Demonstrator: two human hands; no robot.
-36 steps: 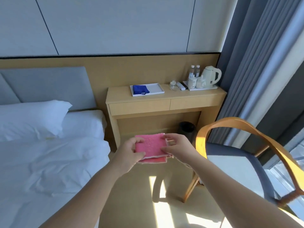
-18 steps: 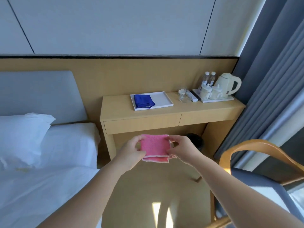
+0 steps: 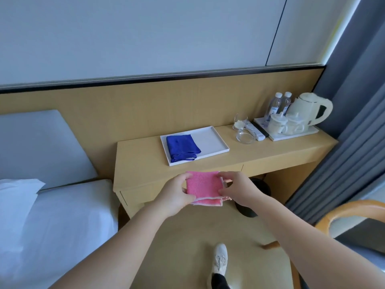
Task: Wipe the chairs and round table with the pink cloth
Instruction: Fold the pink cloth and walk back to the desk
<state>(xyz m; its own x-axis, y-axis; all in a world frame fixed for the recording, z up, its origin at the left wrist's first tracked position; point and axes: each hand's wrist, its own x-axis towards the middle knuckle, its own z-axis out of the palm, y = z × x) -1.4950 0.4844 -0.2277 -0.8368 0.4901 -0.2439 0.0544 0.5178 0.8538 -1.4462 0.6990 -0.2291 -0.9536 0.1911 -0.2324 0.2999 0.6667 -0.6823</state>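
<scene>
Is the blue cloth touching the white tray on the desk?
Touching. The head view shows the folded blue cloth lying flat on the left half of the white tray, with no gap under it.

Pale panelled wall [image 3: 145, 34] above a wooden wainscot [image 3: 145, 105]; a wooden counter [image 3: 145, 161] stands against it, beside a bed [image 3: 52, 226] with white linen and a grey headboard [image 3: 37, 147]; grey curtains [image 3: 354, 142] hang at right; the floor [image 3: 187, 236] is tan.
</scene>
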